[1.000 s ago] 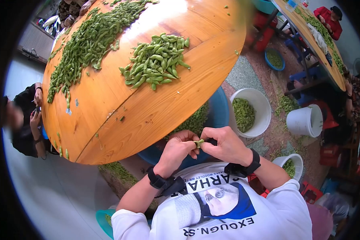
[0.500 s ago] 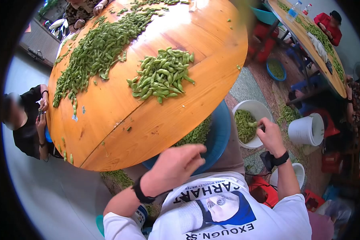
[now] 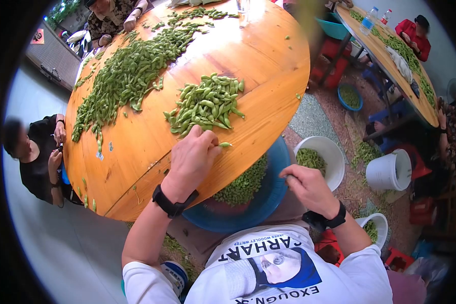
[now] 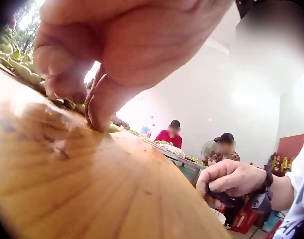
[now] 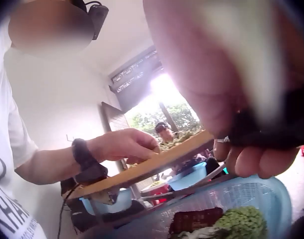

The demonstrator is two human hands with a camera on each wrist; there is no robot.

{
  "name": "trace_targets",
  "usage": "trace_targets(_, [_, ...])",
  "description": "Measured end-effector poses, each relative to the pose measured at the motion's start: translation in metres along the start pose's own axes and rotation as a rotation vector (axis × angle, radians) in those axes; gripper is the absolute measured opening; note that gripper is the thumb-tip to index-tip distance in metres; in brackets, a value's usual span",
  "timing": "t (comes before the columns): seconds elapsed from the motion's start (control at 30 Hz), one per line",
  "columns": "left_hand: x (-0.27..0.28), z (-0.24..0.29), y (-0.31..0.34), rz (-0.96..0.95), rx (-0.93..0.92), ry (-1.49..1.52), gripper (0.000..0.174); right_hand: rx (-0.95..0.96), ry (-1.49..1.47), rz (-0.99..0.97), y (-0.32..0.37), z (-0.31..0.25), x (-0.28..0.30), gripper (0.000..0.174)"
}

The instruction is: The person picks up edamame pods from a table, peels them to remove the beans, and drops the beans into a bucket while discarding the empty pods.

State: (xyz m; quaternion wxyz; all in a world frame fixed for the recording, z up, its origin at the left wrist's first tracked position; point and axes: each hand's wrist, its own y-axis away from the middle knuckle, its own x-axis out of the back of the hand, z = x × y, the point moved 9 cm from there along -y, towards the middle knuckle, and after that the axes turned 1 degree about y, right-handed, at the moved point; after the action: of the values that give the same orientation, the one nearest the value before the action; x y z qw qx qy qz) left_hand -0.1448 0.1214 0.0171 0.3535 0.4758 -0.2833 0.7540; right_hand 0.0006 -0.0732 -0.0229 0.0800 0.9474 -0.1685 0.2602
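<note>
My left hand [image 3: 192, 157] reaches onto the table at the near edge of a small heap of green soybean pods [image 3: 207, 101]. It pinches a soybean pod [image 3: 226, 145], whose tip sticks out beside the thumb. In the left wrist view the fingertips are right at the tabletop. My right hand [image 3: 309, 185] is held over the right rim of a blue basin [image 3: 273, 195], fingers curled. A small black thing [image 4: 226, 200] shows within those fingers in the left wrist view; whether it is worn or gripped, I cannot tell. Shelled beans [image 3: 245, 185] lie in the basin.
A larger pod heap [image 3: 131, 71] covers the far left of the round wooden table [image 3: 268, 76]. White buckets [image 3: 334, 162] stand on the floor to the right, the nearest with green husks [image 3: 310, 159]. Other people sit around this table and a second table [image 3: 385, 45].
My right hand first met the left over the basin, then held a green husk over the white bucket, and is now back near the basin. The left hand moved up to the small heap and took a pod.
</note>
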Motion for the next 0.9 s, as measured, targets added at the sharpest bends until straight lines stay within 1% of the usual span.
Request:
trace_targets(0.07, [0.007,0.001,0.002,0.088,0.025,0.114,0.019,0.155,0.023,-0.018,-0.006,-0.025,-0.011,0.014])
trace_targets(0.1, [0.007,0.002,0.001,0.090,0.025,0.113,0.019,0.201,0.027,-0.010,-0.010,-0.033,-0.017,0.014])
trace_targets(0.17, [0.003,0.009,-0.001,0.020,-0.032,0.090,0.018,0.219,0.013,-0.017,-0.017,-0.047,-0.026,0.014])
trace_targets(0.27, [0.001,0.008,-0.002,0.035,-0.077,0.026,0.018,0.277,0.006,-0.015,-0.025,-0.064,-0.034,0.014])
trace_targets(0.3, [0.001,0.008,-0.001,0.041,-0.079,0.022,0.018,0.299,0.011,0.018,-0.027,-0.068,-0.033,0.014])
trace_targets(0.37, [0.006,0.008,0.007,0.104,-0.090,0.145,0.017,0.321,0.015,0.057,-0.032,-0.071,-0.034,0.014])
trace_targets(0.4, [0.006,0.010,0.011,0.104,-0.095,0.144,0.017,0.359,0.008,0.126,-0.033,-0.073,-0.031,0.015])
trace_targets(0.43, [0.002,0.007,0.014,0.066,-0.024,0.300,0.013,0.393,0.001,0.193,-0.032,-0.076,-0.027,0.015])
trace_targets(0.47, [-0.003,0.004,0.019,0.025,0.050,0.458,0.010,0.388,0.002,0.195,-0.032,-0.077,-0.029,0.015])
trace_targets(0.5, [-0.004,0.008,0.024,0.021,0.048,0.461,0.010,0.355,-0.021,0.189,-0.034,-0.077,-0.030,0.017])
trace_targets(0.57, [-0.023,0.001,0.035,-0.051,0.284,1.004,0.011,0.319,-0.043,0.184,-0.036,-0.078,-0.029,0.018])
trace_targets(0.6, [-0.025,0.003,0.039,-0.054,0.285,1.006,0.011,0.294,-0.070,0.157,-0.037,-0.078,-0.030,0.019])
trace_targets(0.63, [-0.028,0.005,0.042,-0.057,0.296,1.069,0.012,0.270,-0.097,0.130,-0.038,-0.077,-0.032,0.020])
trace_targets(0.67, [-0.030,0.007,0.045,-0.060,0.306,1.132,0.014,0.269,-0.096,0.130,-0.038,-0.076,-0.032,0.020])
trace_targets(0.73, [-0.030,0.011,0.049,-0.041,0.326,1.156,0.013,0.270,-0.093,0.108,-0.037,-0.075,-0.034,0.018])
trace_targets(0.77, [-0.031,0.011,0.051,-0.022,0.346,1.181,0.012,0.267,-0.092,0.107,-0.037,-0.073,-0.035,0.018])
trace_targets(0.9, [-0.036,0.015,0.057,-0.003,0.332,1.213,0.011,0.276,-0.081,0.116,-0.035,-0.072,-0.037,0.016])
